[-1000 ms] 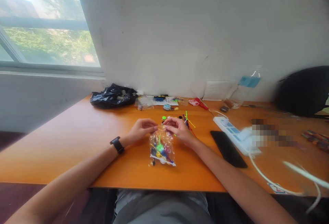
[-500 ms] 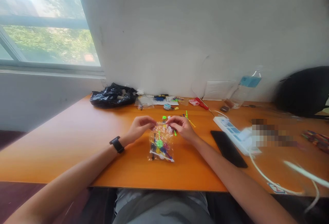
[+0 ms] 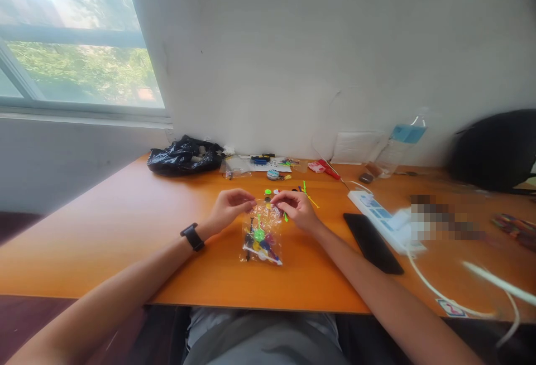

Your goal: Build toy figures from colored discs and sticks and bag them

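Observation:
A clear plastic bag (image 3: 268,222) hangs between my two hands above the table, pinched at its top corners. My left hand (image 3: 231,206), below a black wristband, has thumb and fingers closed on the top left corner. On the top right corner, my right hand (image 3: 295,207) grips with thumb and forefinger. Inside the bag are several small plastic pieces: a bright green one (image 3: 259,235), a long white arrow-shaped one (image 3: 263,254), and black, yellow and blue ones. Just behind my right hand lie loose pieces, among them a green disc (image 3: 268,192) and a green stick (image 3: 305,187).
A black phone (image 3: 372,243) and a white power strip (image 3: 379,217) with cables lie to the right. At the back are a black plastic bag (image 3: 184,157), a round tin (image 3: 273,174), a red-handled tool (image 3: 329,169) and a tilted clear bottle (image 3: 396,150).
The bag has shifted very slightly left. Both hands keep their pinch on its top corners, and little else differs.

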Available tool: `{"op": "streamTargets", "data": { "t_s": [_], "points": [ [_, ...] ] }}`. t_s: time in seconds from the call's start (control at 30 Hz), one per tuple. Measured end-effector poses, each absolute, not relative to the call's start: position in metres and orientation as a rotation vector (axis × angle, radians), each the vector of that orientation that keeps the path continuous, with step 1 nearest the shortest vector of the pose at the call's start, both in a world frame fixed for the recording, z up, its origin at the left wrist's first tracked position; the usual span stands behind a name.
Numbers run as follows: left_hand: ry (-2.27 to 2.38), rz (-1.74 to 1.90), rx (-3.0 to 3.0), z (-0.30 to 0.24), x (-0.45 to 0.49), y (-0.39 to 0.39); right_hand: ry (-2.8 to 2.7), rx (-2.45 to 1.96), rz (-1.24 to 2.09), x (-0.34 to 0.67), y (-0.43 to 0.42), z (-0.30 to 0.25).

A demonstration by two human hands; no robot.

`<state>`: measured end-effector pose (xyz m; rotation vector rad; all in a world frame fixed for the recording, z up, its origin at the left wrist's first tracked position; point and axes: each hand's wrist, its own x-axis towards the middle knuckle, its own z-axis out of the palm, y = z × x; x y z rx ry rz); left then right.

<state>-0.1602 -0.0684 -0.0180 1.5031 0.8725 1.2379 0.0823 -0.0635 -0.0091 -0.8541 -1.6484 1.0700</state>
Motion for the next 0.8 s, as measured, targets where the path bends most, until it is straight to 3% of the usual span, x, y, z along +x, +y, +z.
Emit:
{"op": "streamTargets", "data": {
  "t_s": [0.8],
  "points": [
    [0.897,1.108,1.561,-0.023,-0.160,-0.064,-1.744,-0.942,1.203,0.075,-0.061,-0.016]
  ]
}}
